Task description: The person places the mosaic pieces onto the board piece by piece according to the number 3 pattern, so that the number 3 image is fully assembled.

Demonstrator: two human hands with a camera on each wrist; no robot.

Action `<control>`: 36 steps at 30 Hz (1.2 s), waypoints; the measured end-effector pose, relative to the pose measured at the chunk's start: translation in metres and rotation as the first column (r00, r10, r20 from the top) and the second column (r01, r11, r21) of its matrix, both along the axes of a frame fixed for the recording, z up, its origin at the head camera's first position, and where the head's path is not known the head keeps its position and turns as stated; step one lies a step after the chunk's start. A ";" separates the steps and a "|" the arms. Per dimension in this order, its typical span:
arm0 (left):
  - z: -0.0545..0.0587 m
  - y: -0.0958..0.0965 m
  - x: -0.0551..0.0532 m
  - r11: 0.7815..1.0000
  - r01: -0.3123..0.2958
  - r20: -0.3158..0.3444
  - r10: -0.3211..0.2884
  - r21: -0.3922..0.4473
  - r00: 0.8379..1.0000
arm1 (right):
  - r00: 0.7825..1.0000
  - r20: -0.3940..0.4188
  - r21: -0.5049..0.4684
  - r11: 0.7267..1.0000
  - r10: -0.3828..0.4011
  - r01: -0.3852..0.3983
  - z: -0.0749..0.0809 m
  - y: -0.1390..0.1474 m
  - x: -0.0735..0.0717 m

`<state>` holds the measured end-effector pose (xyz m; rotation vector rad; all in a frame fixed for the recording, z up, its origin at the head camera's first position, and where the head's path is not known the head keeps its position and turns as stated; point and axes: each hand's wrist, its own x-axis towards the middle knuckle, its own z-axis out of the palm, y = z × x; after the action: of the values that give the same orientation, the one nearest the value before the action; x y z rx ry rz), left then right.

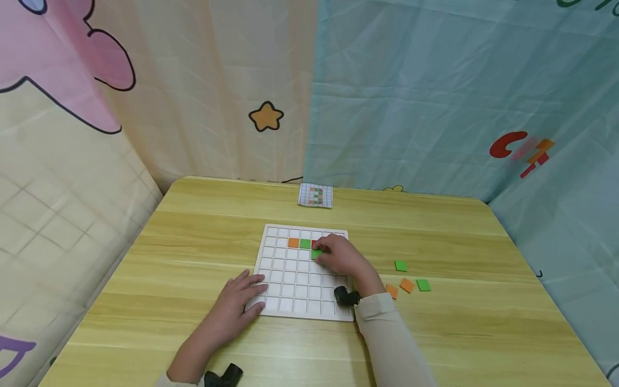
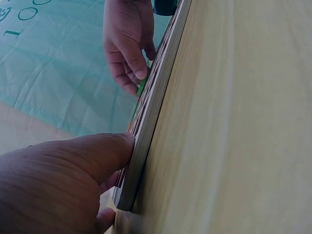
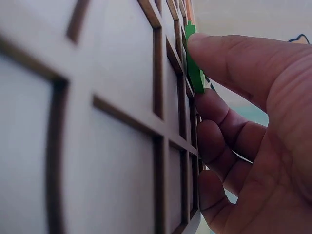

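Observation:
A white grid board (image 1: pixel 293 278) with raised dividers lies flat on the table. My right hand (image 1: pixel 340 257) pinches a green square tile (image 3: pixel 195 63) between thumb and fingers, over a cell in the second row of tiles. Above it, one row holds an orange tile (image 1: pixel 293 243), a green tile (image 1: pixel 305 243) and a red tile (image 1: pixel 314 244), the red one partly covered by my fingers. On the board's left edge rests my left hand (image 1: pixel 237 303), fingers spread and thumb touching the rim, as the left wrist view also shows.
Right of the board lie loose green tiles (image 1: pixel 401 265) and orange tiles (image 1: pixel 407 285). Behind the board, a small printed card (image 1: pixel 315 195) shows a coloured grid pattern. Printed curtains hang around the wooden table (image 1: pixel 459 322).

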<state>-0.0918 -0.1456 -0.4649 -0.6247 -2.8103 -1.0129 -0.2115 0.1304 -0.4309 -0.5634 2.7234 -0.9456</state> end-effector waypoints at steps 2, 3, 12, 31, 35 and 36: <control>0.000 0.000 0.000 1.000 0.001 -0.001 -0.001 -0.001 1.000 | 1.000 -0.005 0.004 1.000 0.002 -0.002 0.000 0.000 0.000; 0.000 0.000 0.000 1.000 0.001 -0.004 -0.001 -0.002 1.000 | 1.000 -0.005 0.006 1.000 0.001 -0.001 0.001 0.000 0.000; 0.001 0.000 0.000 1.000 0.002 -0.019 -0.002 0.007 1.000 | 1.000 0.003 0.018 1.000 -0.007 0.007 0.000 0.000 0.000; 0.000 0.000 0.001 1.000 0.002 -0.023 -0.001 0.014 1.000 | 0.999 0.030 0.005 0.999 -0.039 0.039 -0.002 0.001 0.001; 0.000 0.000 0.001 1.000 0.000 -0.016 0.001 0.013 1.000 | 0.998 0.038 -0.008 0.999 -0.044 0.044 -0.002 0.003 0.002; 0.000 0.000 0.001 1.000 0.000 -0.014 0.000 0.014 1.000 | 0.998 0.038 -0.015 0.999 -0.045 0.045 -0.002 0.003 0.002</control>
<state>-0.0910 -0.1455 -0.4646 -0.6276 -2.7888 -1.0225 -0.2092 0.1336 -0.4327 -0.4839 2.7078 -0.9786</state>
